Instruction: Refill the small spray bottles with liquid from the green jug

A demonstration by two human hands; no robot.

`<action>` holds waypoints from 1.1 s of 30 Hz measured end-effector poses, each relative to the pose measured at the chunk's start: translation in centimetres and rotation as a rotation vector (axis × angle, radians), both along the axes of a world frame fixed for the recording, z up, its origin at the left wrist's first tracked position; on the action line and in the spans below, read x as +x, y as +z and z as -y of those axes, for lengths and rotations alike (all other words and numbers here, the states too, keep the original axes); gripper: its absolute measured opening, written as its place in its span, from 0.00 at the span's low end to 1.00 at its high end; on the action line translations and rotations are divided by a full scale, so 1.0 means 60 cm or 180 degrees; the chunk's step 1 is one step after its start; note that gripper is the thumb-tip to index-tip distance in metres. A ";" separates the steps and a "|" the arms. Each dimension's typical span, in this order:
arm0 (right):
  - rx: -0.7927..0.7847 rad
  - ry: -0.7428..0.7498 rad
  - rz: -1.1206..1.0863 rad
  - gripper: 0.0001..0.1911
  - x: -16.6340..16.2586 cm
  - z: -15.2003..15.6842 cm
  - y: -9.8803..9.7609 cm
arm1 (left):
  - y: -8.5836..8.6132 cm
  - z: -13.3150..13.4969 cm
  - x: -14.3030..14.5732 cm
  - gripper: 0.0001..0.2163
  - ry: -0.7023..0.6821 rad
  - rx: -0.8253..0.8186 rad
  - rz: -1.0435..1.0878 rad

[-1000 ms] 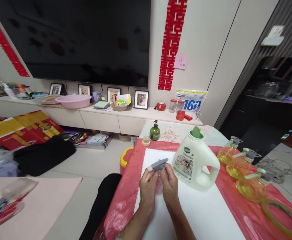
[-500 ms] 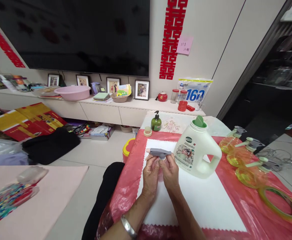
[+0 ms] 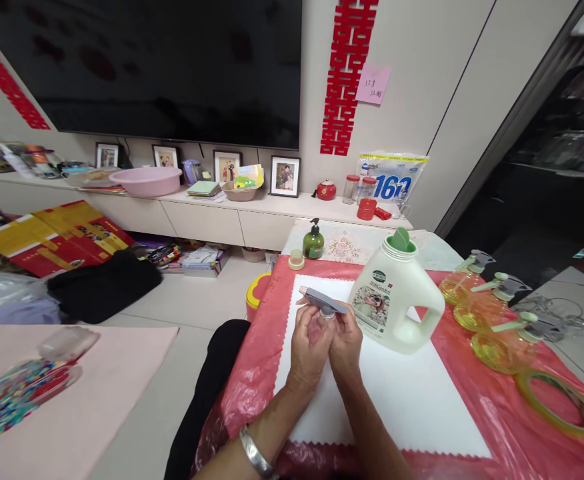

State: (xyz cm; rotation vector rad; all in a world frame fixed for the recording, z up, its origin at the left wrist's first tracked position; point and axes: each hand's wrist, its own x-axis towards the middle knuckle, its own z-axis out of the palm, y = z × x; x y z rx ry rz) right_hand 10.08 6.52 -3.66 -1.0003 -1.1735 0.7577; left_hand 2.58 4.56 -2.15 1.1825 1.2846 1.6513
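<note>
Just above the white sheet (image 3: pixel 387 400), both hands are closed around a spray bottle with a grey trigger head (image 3: pixel 325 301). Its nozzle end points to the left, and the part below the head is mostly hidden by my fingers. My left hand (image 3: pixel 305 350) wraps the near left side, under the head. On the right side, my right hand (image 3: pixel 346 343) pinches close to the neck. A large pale green detergent jug (image 3: pixel 397 300) stands upright right of my hands, with a green spout in its uncapped mouth.
Several spray bottles with yellow liquid (image 3: pixel 492 350) line the right of the red-covered table (image 3: pixel 252 407). Nearer lies a tape roll (image 3: pixel 559 403). A green pump bottle (image 3: pixel 313 243) and a small round cap (image 3: pixel 296 260) are at the back left. Coloured pieces (image 3: pixel 15 400) lie on the pink surface at left.
The spray head has tilted, its nozzle end now higher and the other end lower. Both hands have shifted slightly right with it, still holding it.
</note>
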 end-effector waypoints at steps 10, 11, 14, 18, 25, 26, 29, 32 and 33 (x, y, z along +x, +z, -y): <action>-0.0004 0.0017 -0.0053 0.15 -0.001 -0.001 -0.010 | 0.029 -0.020 0.015 0.07 0.0563 0.0048 -0.0594; 0.0008 0.0083 -0.0107 0.16 0.000 -0.001 -0.010 | 0.030 -0.020 0.011 0.07 0.0567 0.0130 -0.0680; 0.0038 0.0309 -0.0249 0.16 0.002 0.004 -0.010 | 0.028 -0.017 0.004 0.06 0.0516 0.0246 -0.0748; 0.0046 0.0509 -0.0359 0.16 0.006 0.008 -0.011 | 0.026 -0.013 -0.002 0.06 0.0292 0.0310 -0.0768; 0.0030 0.0658 -0.0370 0.23 0.017 0.004 -0.013 | 0.028 -0.017 -0.015 0.08 0.0009 0.0513 -0.0849; 0.0023 0.0692 -0.0358 0.24 0.020 0.004 -0.012 | 0.026 -0.018 -0.018 0.09 -0.0021 0.0529 -0.0862; -0.0019 0.0837 -0.0341 0.25 0.029 0.005 -0.009 | 0.021 -0.019 -0.023 0.09 -0.0107 0.0521 -0.0894; -0.0083 0.0960 -0.0356 0.23 0.037 0.004 -0.012 | 0.018 -0.020 -0.026 0.09 -0.0160 0.0485 -0.0892; -0.0100 0.0967 -0.0365 0.22 0.039 0.003 -0.013 | 0.018 -0.020 -0.026 0.09 -0.0167 0.0487 -0.0893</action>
